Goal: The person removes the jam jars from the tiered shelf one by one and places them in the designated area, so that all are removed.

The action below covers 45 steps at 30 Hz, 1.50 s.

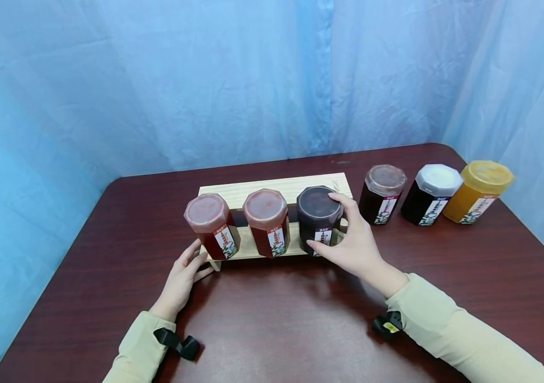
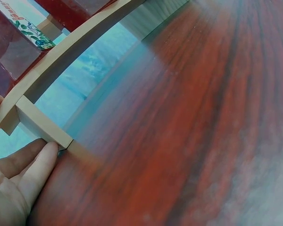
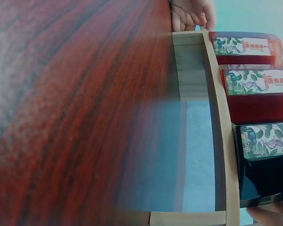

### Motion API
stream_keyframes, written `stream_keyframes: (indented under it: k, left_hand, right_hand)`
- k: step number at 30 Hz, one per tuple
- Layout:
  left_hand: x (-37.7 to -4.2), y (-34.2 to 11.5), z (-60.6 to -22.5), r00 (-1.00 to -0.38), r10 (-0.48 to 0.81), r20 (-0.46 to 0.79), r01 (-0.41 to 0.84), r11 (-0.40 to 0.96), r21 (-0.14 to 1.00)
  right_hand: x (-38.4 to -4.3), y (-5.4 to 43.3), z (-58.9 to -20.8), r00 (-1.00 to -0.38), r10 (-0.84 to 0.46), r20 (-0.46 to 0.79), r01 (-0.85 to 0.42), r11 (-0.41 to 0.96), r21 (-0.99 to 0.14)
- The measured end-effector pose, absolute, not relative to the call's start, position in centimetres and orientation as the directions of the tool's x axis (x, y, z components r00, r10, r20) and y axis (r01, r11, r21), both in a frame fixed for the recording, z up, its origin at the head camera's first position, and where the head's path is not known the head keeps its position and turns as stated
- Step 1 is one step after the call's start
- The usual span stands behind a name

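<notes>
black jar (image 1: 317,215): on front board (image 1: 248,246) of the stand, toward its right end, third in the row; upright, base looks seated on the wood, white label (image 1: 323,235) facing out
right hand (image 1: 360,244): clamped on black jar, thumb across front near label, a finger at lid rim; head view best, right wrist view only catches fingers at the edge
left hand (image 1: 181,276): at left end of the stand, fingers fairly straight and apart, fingertips touching the wood; left wrist view shows two digits against the stand leg (image 2: 45,123)
wooden stand (image 1: 226,197): pale, two levels, higher board at back, lower one in front, set on the table (image 1: 291,319)
left red jar (image 1: 207,229): on front board, left end, near left hand, pinkish lid
middle red jar (image 1: 268,226): same board, between left red jar and black jar, gaps either side
dark jar (image 1: 381,197): on table, right of stand, brownish lid
white-lidded jar (image 1: 432,199): dark contents, just beside dark jar
yellow jar (image 1: 477,194): far right of the row, close against white-lidded jar
sleeves (image 1: 444,330): pale green, both arms, black wrist device (image 1: 178,343) on each
curtain (image 1: 181,90): light blue, behind table and along sides
</notes>
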<state>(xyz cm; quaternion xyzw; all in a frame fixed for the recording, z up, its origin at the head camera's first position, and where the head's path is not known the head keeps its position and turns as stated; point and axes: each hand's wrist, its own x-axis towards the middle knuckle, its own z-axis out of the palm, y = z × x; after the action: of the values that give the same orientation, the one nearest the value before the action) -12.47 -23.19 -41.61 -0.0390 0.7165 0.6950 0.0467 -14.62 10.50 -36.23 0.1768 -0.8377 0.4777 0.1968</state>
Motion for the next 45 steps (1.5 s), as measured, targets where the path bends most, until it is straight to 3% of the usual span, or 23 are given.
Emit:
stream_keyframes:
  k: [11, 45]
  left_hand:
    - [-12.5, -23.2, -41.5, -0.993, 0.015, -0.121, -0.121, 0.027, 0.992]
    - [-12.5, -23.2, -41.4, -0.990, 0.022, -0.136, -0.135, 0.041, 0.990]
  right_hand:
    - [-14.0, 11.0, -35.7, -0.884, -0.098, 0.457, -0.446, 0.466, -0.764]
    - [-11.8, 14.3, -36.0, -0.838, -0.086, 0.540, -0.508, 0.488, -0.710]
